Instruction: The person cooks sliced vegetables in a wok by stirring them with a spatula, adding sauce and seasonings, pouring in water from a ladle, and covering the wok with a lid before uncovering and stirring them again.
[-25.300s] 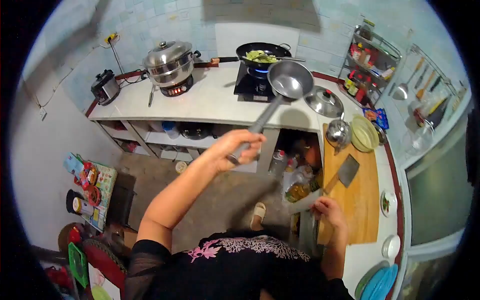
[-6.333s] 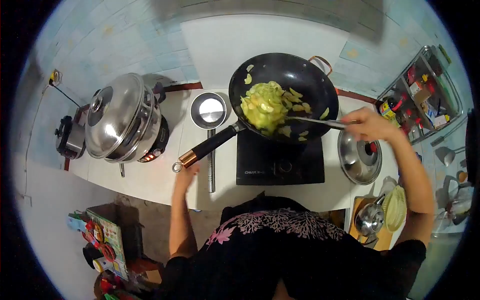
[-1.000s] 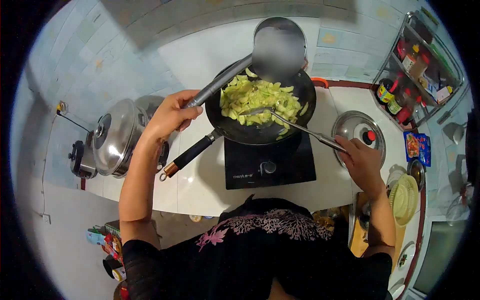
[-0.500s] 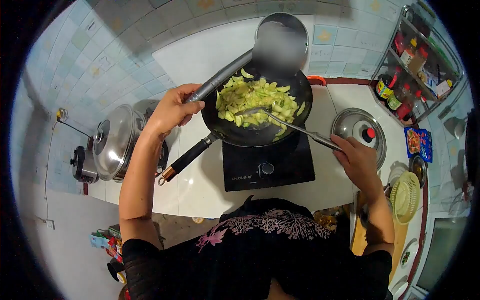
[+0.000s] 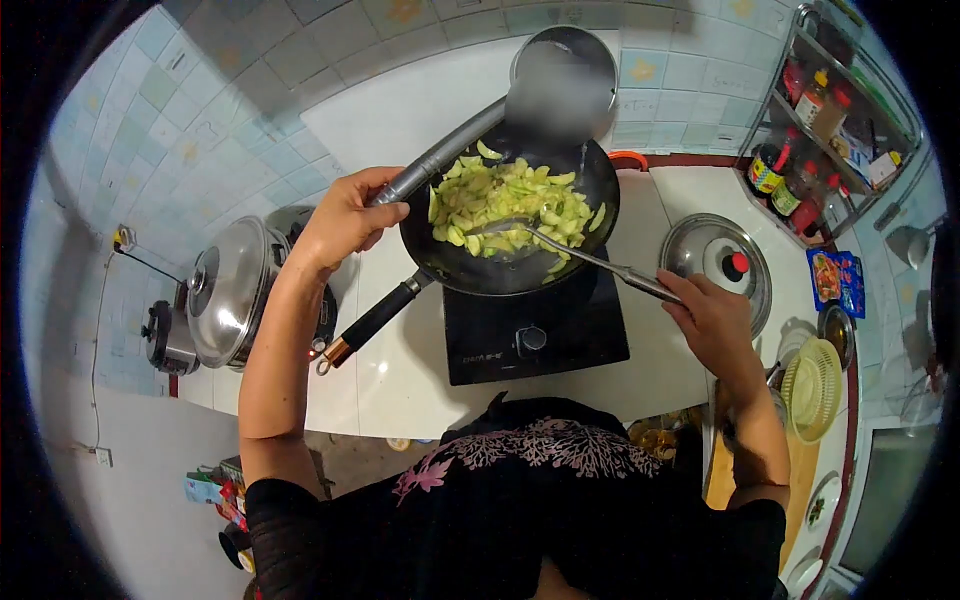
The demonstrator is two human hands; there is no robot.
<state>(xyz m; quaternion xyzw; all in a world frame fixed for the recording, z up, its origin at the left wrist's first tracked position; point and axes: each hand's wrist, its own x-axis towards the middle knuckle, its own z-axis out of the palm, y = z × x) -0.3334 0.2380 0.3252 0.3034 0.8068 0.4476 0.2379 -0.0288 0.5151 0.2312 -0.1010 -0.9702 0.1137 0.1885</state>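
Observation:
My left hand (image 5: 350, 220) is closed around the thick grey handle of a metal water ladle (image 5: 455, 140). Its round bowl is held over the far side of a black wok (image 5: 500, 278); a grey blur hides much of the bowl. Sliced pale-green vegetable pieces (image 5: 490, 195) fill the middle of the wok. In my right hand (image 5: 715, 325) is the long handle of a metal spatula (image 5: 610, 267), its head resting among the pieces. The wok sits on a black induction cooker (image 5: 535, 350), with its black handle (image 5: 375, 320) pointing toward the lower left, held by neither hand.
Right of the wok lies a glass lid with a red-tipped knob (image 5: 718, 270). Bottles stand on a wall rack (image 5: 835, 130) beyond it. A yellow basket (image 5: 812, 390) is at the far right. At left are a large lidded pot (image 5: 230, 290) and a smaller cooker (image 5: 168, 330).
The whole view has shifted slightly. Both hands keep their grips, and the ladle and spatula stay almost where they were.

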